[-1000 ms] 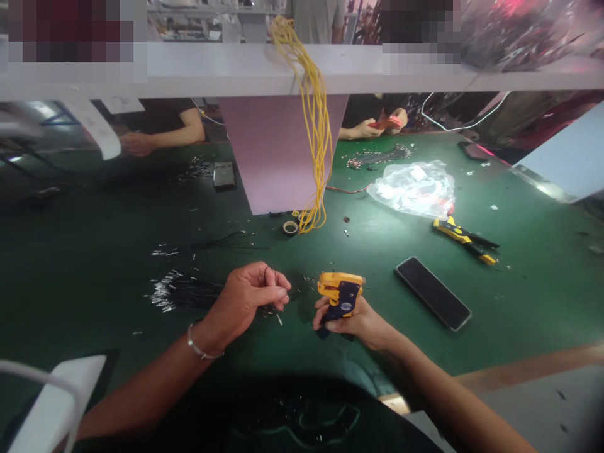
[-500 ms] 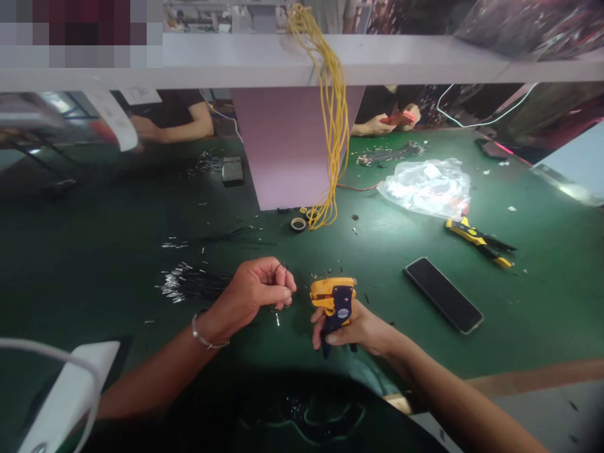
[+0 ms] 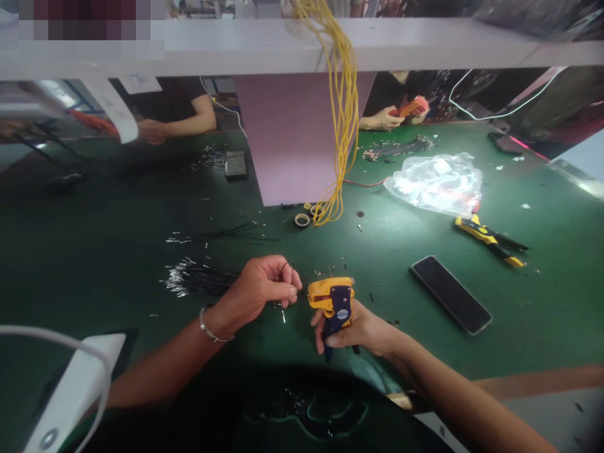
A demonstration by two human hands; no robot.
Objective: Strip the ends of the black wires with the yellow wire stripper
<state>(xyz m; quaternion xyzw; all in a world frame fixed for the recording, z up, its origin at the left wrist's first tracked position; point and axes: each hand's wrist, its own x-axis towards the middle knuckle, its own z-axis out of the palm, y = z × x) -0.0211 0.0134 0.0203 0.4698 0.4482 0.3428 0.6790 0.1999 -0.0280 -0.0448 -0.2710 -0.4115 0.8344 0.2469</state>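
Note:
Between the fingertips of my left hand (image 3: 271, 283) is a thin black wire (image 3: 289, 265), curled over the knuckles; a metal terminal (image 3: 284, 316) shows below the fingers. My right hand (image 3: 352, 330) is wrapped round the handles of a yellow and dark blue wire stripper (image 3: 334, 299). The tool's jaws face left, a short gap from the left fingertips. Left of my left hand lies a bundle of black wires (image 3: 205, 277) with silvery terminals at its ends. Small black offcuts (image 3: 325, 270) are scattered just beyond the stripper.
A phone (image 3: 450, 294) and yellow-black pliers (image 3: 488, 241) lie to the right. Behind them is a clear plastic bag (image 3: 436, 182). Yellow wires (image 3: 343, 119) hang from the overhead shelf (image 3: 198, 50) beside tape rolls (image 3: 302, 220). Across the table, two people hold red tools.
The stripper and my left hand have come slightly closer together. My view has shifted a little, and the red tool across the table has turned in that person's hands.

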